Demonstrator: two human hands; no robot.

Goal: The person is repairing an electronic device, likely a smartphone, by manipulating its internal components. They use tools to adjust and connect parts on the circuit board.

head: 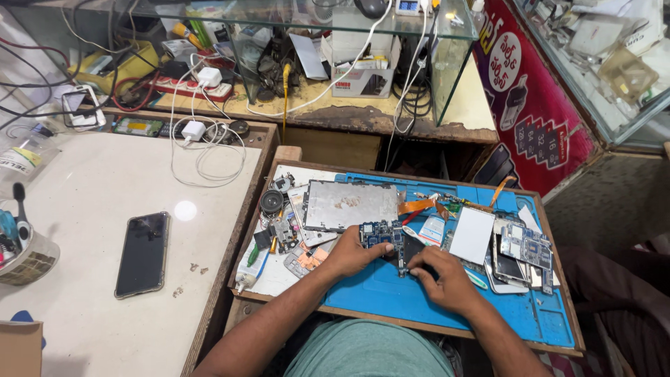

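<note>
Here, seen from above, a person works at a wooden tray [258, 209] lined with a blue repair mat [433, 300]. Both bare hands meet near the middle of the mat over a blue circuit board [380, 234]. The left hand [352, 257] lies with its fingers curled onto the board's lower left edge, pinning it to the mat. The right hand [443, 278] sits just to the right of the board, fingers bent down and closed around a small dark part [413, 248] that touches the board's right side; what kind of part it is cannot be told.

Above the board lies a grey metal plate [349, 204], with an orange flex cable [417, 206] beside its right edge. To the right of the hands are a white rectangular panel [472, 235] and a second circuit board [527, 246]. A white glue tube [251, 269] lies at the tray's left edge.

On the white table [91, 195] to the left, well apart from the hands, a black smartphone [143, 254] lies face up, and a white charger with coiled cable [195, 132] rests farther back.
</note>
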